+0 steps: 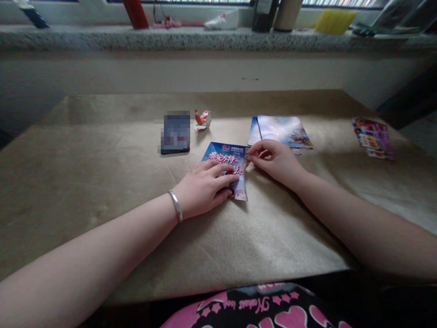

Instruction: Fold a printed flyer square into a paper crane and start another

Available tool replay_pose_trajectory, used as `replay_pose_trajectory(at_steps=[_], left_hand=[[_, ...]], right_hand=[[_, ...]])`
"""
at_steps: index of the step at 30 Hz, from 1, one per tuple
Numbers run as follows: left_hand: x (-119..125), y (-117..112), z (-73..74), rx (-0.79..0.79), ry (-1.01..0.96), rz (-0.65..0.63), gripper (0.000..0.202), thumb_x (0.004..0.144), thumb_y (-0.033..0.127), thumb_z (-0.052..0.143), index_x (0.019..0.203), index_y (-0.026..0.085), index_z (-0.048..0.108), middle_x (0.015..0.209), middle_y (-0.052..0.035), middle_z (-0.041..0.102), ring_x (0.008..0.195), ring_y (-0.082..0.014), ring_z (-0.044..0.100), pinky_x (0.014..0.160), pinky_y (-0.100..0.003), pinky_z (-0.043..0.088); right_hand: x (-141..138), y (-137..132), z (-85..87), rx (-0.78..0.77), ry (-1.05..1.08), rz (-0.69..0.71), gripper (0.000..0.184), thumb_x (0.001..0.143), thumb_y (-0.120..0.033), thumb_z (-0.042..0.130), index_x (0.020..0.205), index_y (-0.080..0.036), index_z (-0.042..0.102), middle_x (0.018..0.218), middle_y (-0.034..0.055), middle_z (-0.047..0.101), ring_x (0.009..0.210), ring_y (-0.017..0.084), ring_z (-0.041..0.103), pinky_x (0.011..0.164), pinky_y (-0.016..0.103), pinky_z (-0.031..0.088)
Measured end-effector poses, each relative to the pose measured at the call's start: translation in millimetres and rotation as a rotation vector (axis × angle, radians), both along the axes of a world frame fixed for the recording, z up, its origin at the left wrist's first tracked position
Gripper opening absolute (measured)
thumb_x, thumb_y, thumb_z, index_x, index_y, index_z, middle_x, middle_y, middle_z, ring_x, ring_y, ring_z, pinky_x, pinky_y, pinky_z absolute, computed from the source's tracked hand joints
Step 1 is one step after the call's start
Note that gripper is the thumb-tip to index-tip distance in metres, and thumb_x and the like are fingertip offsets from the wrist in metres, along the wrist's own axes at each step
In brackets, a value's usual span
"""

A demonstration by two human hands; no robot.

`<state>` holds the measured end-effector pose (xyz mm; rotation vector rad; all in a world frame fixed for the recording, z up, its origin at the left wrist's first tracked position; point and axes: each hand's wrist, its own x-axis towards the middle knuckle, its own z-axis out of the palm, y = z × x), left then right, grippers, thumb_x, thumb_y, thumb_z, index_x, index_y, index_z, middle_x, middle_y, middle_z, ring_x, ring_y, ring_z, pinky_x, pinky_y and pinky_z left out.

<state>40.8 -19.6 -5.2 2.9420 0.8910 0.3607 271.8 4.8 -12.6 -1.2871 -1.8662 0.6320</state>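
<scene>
I have a blue printed leaflet lying on the tan tabletop in front of me, its top edge pointing away. My left hand, a silver bracelet on its wrist, presses palm down over the leaflet's lower part with the fingers loosely spread. My right hand pinches the leaflet's right edge near the top between thumb and forefinger. Just beyond that hand lie overlapping glossy sheets. Past my left hand are a dark, pixelated flat object and, just beside it, a crumpled red-and-white scrap. Well off to the right sits a fanned bunch of purple-and-red cards.
</scene>
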Motion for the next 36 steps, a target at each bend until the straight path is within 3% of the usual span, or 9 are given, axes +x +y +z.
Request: replay_pose_trajectory(at_steps=[4,9,12,18,22,31,36], left_hand=[[0.7,0.1,-0.3,-0.042,-0.039,0.033,0.034,0.087,0.035,0.053,0.117,0.021,0.059,0.124,-0.0081,0.056,0.111,-0.0244,0.049,0.100,-0.042,0.040],[1.1,0.2,-0.3,-0.057,-0.048,0.041,0.033,0.086,0.036,0.053,0.115,0.020,0.060,0.123,-0.0088,0.055,0.114,-0.0252,0.046,0.103,-0.043,0.039],[0.7,0.8,-0.8,-0.066,-0.034,0.054,0.036,0.087,0.037,0.053,0.117,0.019,0.059,0.125,-0.0100,0.052,0.116,-0.0259,0.045,0.104,-0.043,0.038],[0.7,1.2,-2.4,-0.101,-0.017,0.081,0.041,0.088,0.038,0.051,0.125,0.020,0.054,0.131,-0.0110,0.046,0.122,-0.0276,0.040,0.107,-0.046,0.035],[0.1,1.3,-2.9,-0.121,-0.024,0.085,0.042,0.089,0.039,0.048,0.127,0.021,0.052,0.132,-0.0101,0.047,0.124,-0.0267,0.040,0.109,-0.045,0.034],[0.8,2.1,-3.1,-0.122,-0.006,0.082,0.045,0.088,0.041,0.050,0.129,0.021,0.051,0.135,-0.0102,0.047,0.129,-0.0268,0.037,0.110,-0.045,0.031],[1.1,0.1,1.4,-0.111,0.045,0.097,0.051,0.087,0.049,0.049,0.130,0.022,0.051,0.142,-0.0085,0.044,0.134,-0.0297,0.033,0.114,-0.054,0.018]], right_hand=[[-1.0,-2.8,0.5,0.014,0.061,-0.014,0.031,0.073,-0.026,0.067,0.102,-0.021,0.060,0.073,-0.0014,0.060,0.062,0.012,0.056,0.061,0.030,0.049],[-1.4,-3.7,-0.4,-0.120,0.126,-0.007,0.018,0.071,-0.032,0.069,0.076,-0.020,0.056,0.071,0.0009,0.065,0.059,0.013,0.058,0.054,0.029,0.047],[-0.5,-3.6,-2.6,-0.161,0.169,0.023,0.020,0.074,-0.033,0.065,0.072,-0.022,0.050,0.068,0.0008,0.064,0.059,0.014,0.059,0.053,0.029,0.046],[-1.5,-3.1,-6.8,-0.164,0.118,0.029,0.016,0.080,-0.032,0.058,0.084,-0.024,0.045,0.059,-0.0054,0.055,0.050,0.011,0.052,0.046,0.025,0.039],[-2.5,-2.1,-7.2,-0.156,0.118,0.042,0.029,0.077,-0.027,0.061,0.100,-0.024,0.044,0.056,-0.0089,0.049,0.049,0.010,0.051,0.047,0.025,0.039],[-5.1,-0.4,-7.1,-0.225,0.219,0.095,0.046,0.069,-0.028,0.072,0.107,-0.022,0.049,0.073,-0.0028,0.060,0.059,0.012,0.057,0.054,0.027,0.046],[-7.0,0.5,-9.6,-0.248,0.203,0.145,0.039,0.073,-0.028,0.069,0.106,-0.022,0.049,0.079,0.0011,0.066,0.066,0.015,0.062,0.062,0.031,0.051]])
